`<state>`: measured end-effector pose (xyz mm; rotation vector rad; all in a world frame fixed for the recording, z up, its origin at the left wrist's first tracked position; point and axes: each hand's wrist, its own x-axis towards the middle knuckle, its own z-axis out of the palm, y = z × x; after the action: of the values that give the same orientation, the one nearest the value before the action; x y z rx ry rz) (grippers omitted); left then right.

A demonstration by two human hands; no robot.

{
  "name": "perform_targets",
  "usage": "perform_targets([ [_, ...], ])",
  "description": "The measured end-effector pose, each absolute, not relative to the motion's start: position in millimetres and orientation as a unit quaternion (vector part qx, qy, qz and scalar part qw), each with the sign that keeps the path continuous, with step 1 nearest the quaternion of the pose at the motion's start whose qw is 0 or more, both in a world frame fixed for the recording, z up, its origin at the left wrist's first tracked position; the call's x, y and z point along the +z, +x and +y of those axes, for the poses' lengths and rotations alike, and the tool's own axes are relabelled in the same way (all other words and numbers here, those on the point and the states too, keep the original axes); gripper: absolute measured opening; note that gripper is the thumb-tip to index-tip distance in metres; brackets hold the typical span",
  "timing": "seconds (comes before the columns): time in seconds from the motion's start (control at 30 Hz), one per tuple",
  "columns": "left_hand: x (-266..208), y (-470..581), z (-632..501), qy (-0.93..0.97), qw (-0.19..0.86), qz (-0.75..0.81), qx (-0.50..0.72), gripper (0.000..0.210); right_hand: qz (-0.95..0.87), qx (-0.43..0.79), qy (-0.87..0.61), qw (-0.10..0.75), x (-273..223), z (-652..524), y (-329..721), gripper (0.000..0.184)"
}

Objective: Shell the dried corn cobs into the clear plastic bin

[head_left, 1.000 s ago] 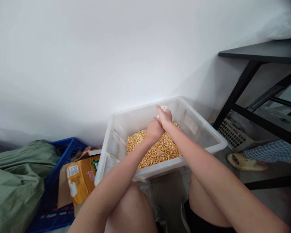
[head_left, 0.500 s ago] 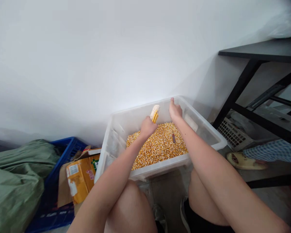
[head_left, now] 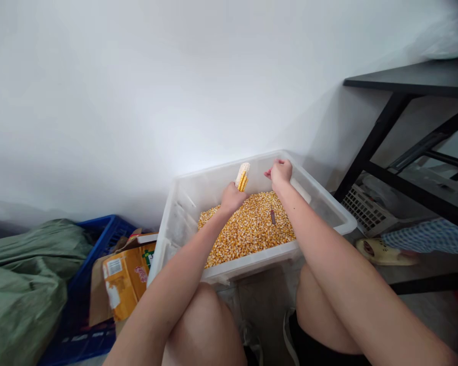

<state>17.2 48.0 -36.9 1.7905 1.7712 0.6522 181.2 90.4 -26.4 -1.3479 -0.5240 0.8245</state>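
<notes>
Over the plastic bin point(head_left: 252, 259), I have the left hand point(head_left: 232, 197) grasping a corn cob point(head_left: 242, 175), partly bare with kernel rows point(head_left: 243, 182) left, the right hand point(head_left: 281, 172) curled apart, grip unclear.

White wall point(head_left: 137, 76), plain, filling upper view; light soft, brightest low near middle, greyer toward lower left. Faint shadow beside black table point(head_left: 412, 82) at right, slanted legs, crossbars. Grey tiled floor point(head_left: 263, 300) below.
</notes>
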Motion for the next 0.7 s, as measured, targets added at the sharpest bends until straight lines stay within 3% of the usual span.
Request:
perform_targets([
  [0.17,-31.5,21.4,43.0,0.658,0.301,0.646,0.243,0.041,-0.245,0.363,-0.639,0.633,-26.5,84.2,172.7,0.024],
  [0.37,-34.4,30.4,33.7,0.712,0.208,0.627,0.237,0.04,-0.341,0.458,-0.615,0.545,-27.6,76.6,135.1,0.047],
  [0.5,-33.9,42.1,19.2,0.746,0.149,0.612,0.215,0.045,-0.318,0.424,-0.645,0.55,-27.5,73.4,125.1,0.05],
  [0.7,-30.6,48.6,14.7,0.762,0.153,0.583,0.236,0.05,-0.355,0.326,-0.693,0.536,-21.0,65.3,134.3,0.054],
])
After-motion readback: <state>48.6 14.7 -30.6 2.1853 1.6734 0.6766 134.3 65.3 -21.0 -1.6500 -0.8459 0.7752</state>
